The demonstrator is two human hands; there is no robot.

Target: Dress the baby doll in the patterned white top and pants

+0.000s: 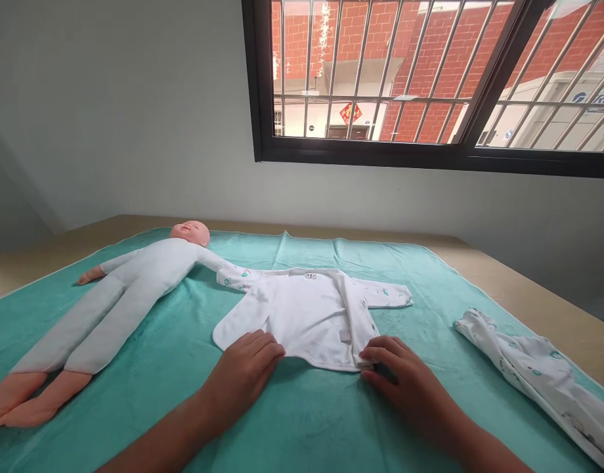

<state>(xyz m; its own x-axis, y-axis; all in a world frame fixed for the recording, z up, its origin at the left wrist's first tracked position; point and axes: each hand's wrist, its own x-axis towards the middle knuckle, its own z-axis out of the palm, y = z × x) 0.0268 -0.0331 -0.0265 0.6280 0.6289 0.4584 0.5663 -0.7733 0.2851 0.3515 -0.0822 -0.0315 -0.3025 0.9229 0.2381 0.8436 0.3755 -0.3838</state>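
Note:
A white baby shirt (306, 315) with small printed sleeves lies spread open, its inside facing up. My left hand (250, 361) is closed on the lower hem at the left, fingertips pressed together on the cloth. At the lower right corner, my right hand (400, 371) pinches the hem between thumb and fingers. A baby doll (149, 269) with a white cloth body lies on its back to the left. Its arm on the shirt's side reaches to the left sleeve (236, 276), and the doll's hand there is hidden.
Folded white printed baby clothing (538, 368) lies at the right. A green blanket (302, 427) covers most of the wooden table (543, 295). Behind stand a grey wall (134, 131) and a barred window with a black frame (361, 154).

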